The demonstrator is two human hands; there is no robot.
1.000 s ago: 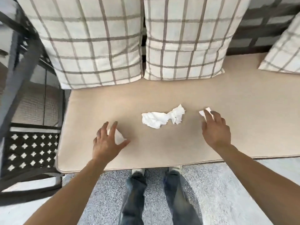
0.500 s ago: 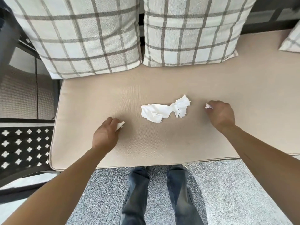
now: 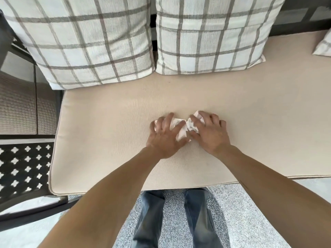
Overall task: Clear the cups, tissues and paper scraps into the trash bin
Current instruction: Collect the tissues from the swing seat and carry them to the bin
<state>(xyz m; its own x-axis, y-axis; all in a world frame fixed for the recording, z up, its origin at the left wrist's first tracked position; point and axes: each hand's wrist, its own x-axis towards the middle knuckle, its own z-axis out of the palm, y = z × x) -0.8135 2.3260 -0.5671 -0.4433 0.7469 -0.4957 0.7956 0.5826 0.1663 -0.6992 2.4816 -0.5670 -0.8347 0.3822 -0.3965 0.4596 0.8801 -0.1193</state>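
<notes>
**poster1:** Both hands are down on the crumpled white tissue (image 3: 180, 128), one on each end. Left hand (image 3: 165, 138) has its fingers spread and lying over the left part of the wad, white paper showing between them. Right hand (image 3: 210, 135) covers the right part, fingers bent over it, and a bit of tissue pokes out past the fingertips at about 11 o'clock from that hand. Whether either hand is really clamped on the paper or just pressing it flat, can't tell from this angle. If there are smaller scraps tucked under the palms, I can't see them either.

**poster2:** Where's the tissue sitting, though?

**poster1:** On the beige seat cushion (image 3: 107, 140), roughly the middle of the view, well in from the front edge. The two hands are nearly touching each other over it, thumbs at the gap.

**poster2:** And around it?

**poster1:** Two plaid pillows, the left one (image 3: 80, 40) at 11 o'clock from the tissue and the right one (image 3: 209, 33) at 1 o'clock, standing side by side against the back. A corner of a third pillow (image 3: 323, 45) peeks in far off at 2 o'clock. Black metal lattice (image 3: 25, 169) sits at 8 o'clock beside the cushion. Down at 6 o'clock are the person's jeans legs (image 3: 172, 221) on speckled grey floor (image 3: 241, 217).
</notes>
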